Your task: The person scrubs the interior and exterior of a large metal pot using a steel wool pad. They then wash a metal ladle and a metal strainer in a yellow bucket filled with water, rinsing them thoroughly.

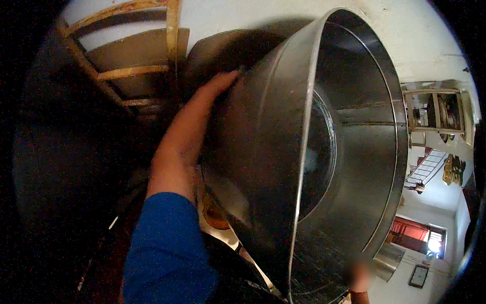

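Note:
A large round metal drum [364, 159] fills the middle of the head view, tipped so its open mouth faces right. Its inner wall has a seam, and a ringed circular bottom shows deep inside. My left hand [207, 102], below which a blue sleeve begins, lies along the drum's shadowed outer side and holds it there. The fingertips meet the wall near its upper part; their grip is partly dark. At the lower right rim is what looks like my right hand [360, 275], heavily blurred, so its fingers cannot be made out.
A wooden frame [172, 41] leans by the white wall at upper left. Right of the drum appear a cabinet [436, 110], a ladder [427, 165], a red door [408, 232], a smaller metal container [389, 261] and a framed picture [418, 276]. The left side is very dark.

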A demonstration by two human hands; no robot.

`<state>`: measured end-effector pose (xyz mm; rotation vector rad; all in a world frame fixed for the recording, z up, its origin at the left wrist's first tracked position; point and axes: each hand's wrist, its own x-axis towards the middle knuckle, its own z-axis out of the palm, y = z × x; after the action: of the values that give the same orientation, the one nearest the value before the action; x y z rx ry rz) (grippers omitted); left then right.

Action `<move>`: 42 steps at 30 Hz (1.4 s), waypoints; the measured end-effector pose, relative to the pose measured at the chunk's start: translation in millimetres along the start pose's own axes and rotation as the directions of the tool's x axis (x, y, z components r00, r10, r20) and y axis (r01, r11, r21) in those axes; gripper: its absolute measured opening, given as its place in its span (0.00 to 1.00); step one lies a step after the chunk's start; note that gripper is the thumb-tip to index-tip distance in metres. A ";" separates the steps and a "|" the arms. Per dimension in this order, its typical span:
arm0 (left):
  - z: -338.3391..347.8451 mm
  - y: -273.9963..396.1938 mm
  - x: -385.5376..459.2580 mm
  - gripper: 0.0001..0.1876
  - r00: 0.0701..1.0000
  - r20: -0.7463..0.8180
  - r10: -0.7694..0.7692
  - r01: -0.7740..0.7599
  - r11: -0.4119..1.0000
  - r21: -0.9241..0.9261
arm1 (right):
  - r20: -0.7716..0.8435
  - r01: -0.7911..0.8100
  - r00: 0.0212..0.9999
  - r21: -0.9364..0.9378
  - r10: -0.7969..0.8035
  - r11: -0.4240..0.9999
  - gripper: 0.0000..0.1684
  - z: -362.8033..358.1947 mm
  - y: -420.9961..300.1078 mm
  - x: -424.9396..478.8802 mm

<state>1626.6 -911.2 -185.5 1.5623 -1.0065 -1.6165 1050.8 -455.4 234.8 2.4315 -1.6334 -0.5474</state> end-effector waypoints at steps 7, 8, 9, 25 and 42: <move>24.4 -155.7 -120.9 0.23 0.816 -0.467 0.339 -0.316 0.940 0.130 | -0.049 0.110 0.994 0.501 -0.099 0.858 0.11 -36.8 -37.7 49.0; 31.8 -161.0 -140.6 0.22 0.852 -0.489 0.184 -0.179 0.982 0.058 | -0.058 0.122 0.992 0.424 -0.108 0.898 0.11 -32.7 -30.8 39.3; 42.3 -165.6 -149.5 0.22 0.869 -0.494 0.018 -0.039 0.999 -0.032 | -0.057 0.129 0.991 0.331 -0.117 0.935 0.11 -23.0 -15.6 28.6; 14.9 244.1 -317.9 0.19 0.749 -0.340 0.568 -0.475 0.819 0.321 | -0.238 0.314 0.932 0.161 -0.272 0.936 0.11 28.0 17.3 -1.3; 329.8 128.4 -592.2 0.26 0.343 -0.886 0.311 0.000 0.943 0.332 | -0.599 0.697 0.656 0.250 -0.458 0.672 0.19 -12.6 -0.5 12.2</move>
<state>1328.9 -430.1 209.3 2.0681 -0.6541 -0.1886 1060.2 -467.3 243.7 3.1014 -0.7617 0.4758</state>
